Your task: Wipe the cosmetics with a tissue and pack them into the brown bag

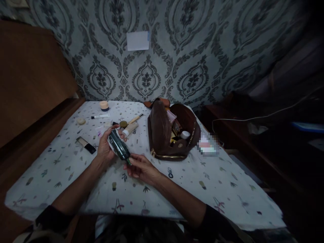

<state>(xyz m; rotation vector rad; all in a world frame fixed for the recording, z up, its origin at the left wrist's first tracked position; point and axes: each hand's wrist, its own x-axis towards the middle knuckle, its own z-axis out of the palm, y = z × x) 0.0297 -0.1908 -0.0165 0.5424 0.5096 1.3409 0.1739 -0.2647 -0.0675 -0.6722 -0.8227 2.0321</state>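
The bottle (119, 145) lies tilted between the two hands, its broad end grasped by the left grip (105, 148), its narrow end by the fingers of the right grip (143, 168). Loosening of either grip could let its smooth side slip onto the bench (215, 175) below or knock the tube (130, 130) just beyond.

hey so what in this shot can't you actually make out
All in the head view:
- Dark green bottle: its underside, hidden by the bottle itself and the left hand; any lettering is too small and dim.
- Brown bag: its deeper contents, hidden by its walls and the upper items.
- Patch right of the bag: pixelated.
- Wall paper sheet: any writing is too small.
- Blue-edged object: cut off by the right edge.
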